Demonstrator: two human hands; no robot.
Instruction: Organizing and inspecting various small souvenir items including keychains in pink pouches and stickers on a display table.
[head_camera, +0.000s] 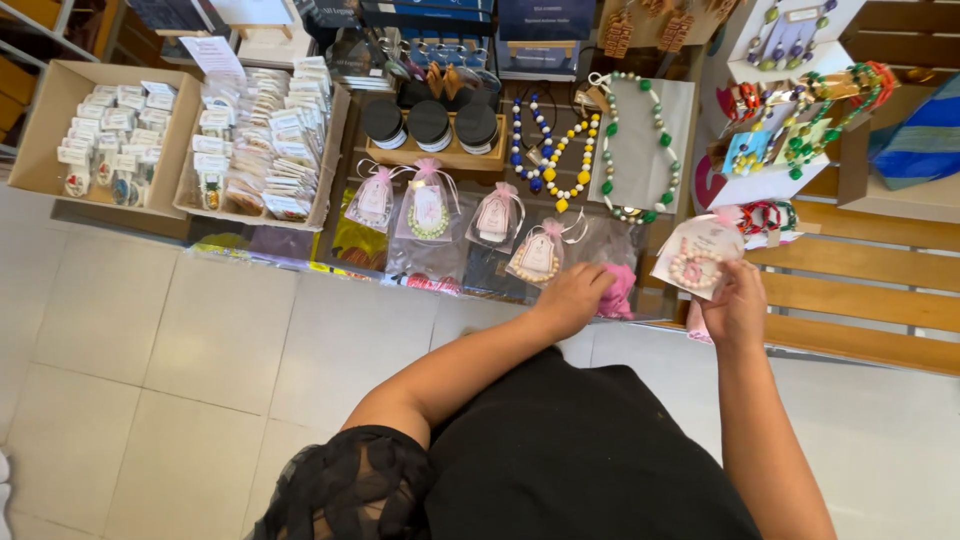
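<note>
Display table (340, 262): 4 gift bags (428, 210)

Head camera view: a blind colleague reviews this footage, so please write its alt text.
A person's right hand holds a clear packet with a beaded bracelet, while the left hand touches pink fabric on a display table of necklaces and ribboned packets.

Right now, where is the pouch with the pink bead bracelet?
In the head view it is at right, held up by the right hand, the pouch just below the white bracelet stand.
</note>
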